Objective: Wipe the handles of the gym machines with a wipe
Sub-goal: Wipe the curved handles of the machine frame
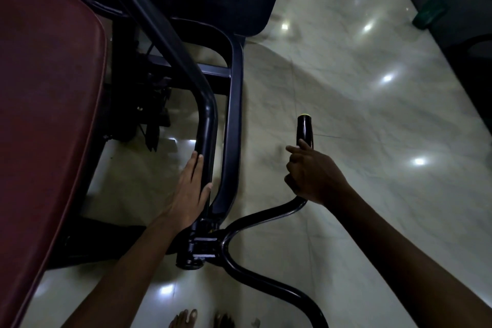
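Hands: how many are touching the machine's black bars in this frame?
2. The left hand lies flat with straight fingers against the upright frame tube beside the maroon pad. The right hand is curled round the handle grip. No wipe shows; one may be hidden.

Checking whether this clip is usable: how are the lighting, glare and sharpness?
Head view: dim overall; bright glare spots on the glossy floor; black frame nearly lost in shadow; wide-angle bending at the edges; right hand on the handle dark, wipe not discernible.
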